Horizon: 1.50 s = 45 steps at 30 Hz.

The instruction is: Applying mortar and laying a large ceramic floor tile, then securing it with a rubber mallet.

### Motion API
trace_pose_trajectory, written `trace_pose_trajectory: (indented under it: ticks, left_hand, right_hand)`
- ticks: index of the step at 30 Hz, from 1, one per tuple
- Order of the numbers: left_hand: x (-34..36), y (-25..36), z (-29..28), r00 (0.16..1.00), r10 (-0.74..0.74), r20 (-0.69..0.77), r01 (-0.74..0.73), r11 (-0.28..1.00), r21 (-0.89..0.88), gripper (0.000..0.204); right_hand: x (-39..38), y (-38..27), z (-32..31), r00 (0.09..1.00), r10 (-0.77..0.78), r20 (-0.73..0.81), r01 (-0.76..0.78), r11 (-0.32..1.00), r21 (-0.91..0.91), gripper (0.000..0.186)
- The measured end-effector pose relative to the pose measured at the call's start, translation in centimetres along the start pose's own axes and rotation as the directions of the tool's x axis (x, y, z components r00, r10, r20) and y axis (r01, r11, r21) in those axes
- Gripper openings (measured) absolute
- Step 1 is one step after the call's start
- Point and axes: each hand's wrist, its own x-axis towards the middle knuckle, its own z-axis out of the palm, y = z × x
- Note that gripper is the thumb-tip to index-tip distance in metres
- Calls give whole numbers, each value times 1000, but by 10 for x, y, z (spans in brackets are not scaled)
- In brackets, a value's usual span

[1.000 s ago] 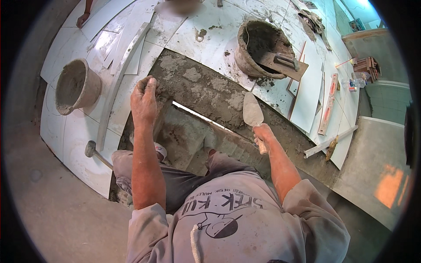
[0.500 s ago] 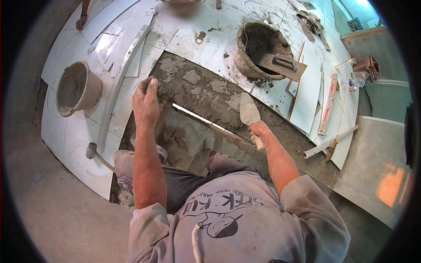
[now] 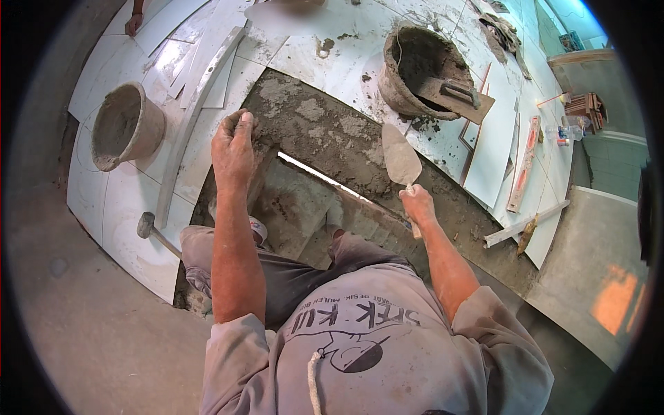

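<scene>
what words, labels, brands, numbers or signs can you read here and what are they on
Shirt: dark printed lettering above a line drawing; wording not copied here.
Red-and-silver level: any markings too small to read.
Nothing else readable.

From here I see the top edge crop a co-worker's arm [image 3: 137,10] and a blurred brown thing [image 3: 299,6]; the right hand [image 3: 418,204] hides part of the trowel handle [image 3: 416,230] from me.
</scene>
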Motion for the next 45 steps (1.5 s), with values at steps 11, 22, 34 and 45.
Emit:
trace_pose_trajectory:
  ticks: [11,22,34,45]
  left_hand:
    - [-1,2,0,1000,-12,7,12,1000,3,36]
    - [-4,8,3,999,-32,2,32,999,26,35]
    - [4,-21,-3,931,363,45,-363,901,239,33]
    - [8,-6,-17,993,111,38,-117,961,252,61]
  right_hand:
    - [-33,14,7,986,25,166,55,885,-462,36]
    - [-43,-19,-17,976,-205,-72,185,957,-222,30]
    - [-29,-48,-11,995,-98,27,102,961,-259,26]
    - [-23,-41,-15,993,32,112,9,935,-353,33]
